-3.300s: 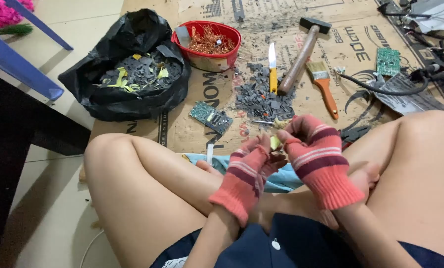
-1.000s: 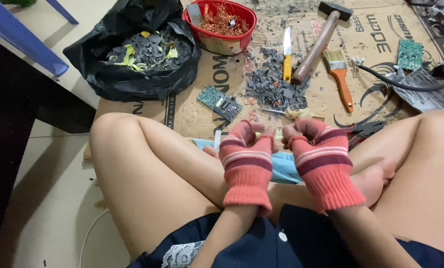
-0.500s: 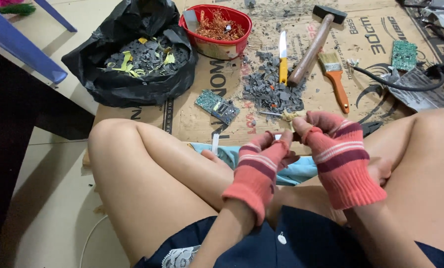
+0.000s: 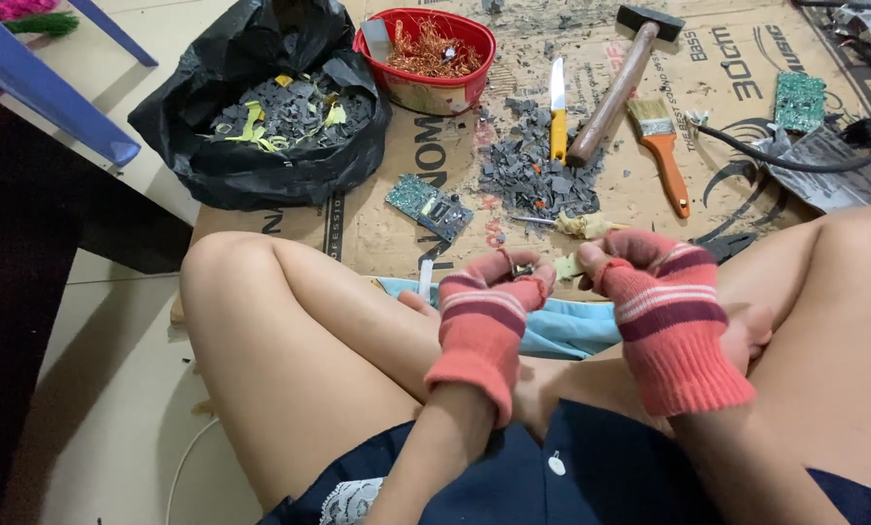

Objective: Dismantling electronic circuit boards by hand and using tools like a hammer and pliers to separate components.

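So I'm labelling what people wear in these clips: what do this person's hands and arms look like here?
Both the left hand and the right hand wear knitted coral-pink gloves with ribbed, loose cuffs. Each glove has a band of stripes across the back: dark maroon edged with pale pink or white. The forearms below the cuffs are bare, with no sleeves. No watch or jewellery shows.

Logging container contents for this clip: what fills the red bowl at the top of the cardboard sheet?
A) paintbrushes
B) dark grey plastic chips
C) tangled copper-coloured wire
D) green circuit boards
C: the red bowl holds a tangle of copper-coloured wire; the grey chips lie in the black bag and in a loose pile on the cardboard.
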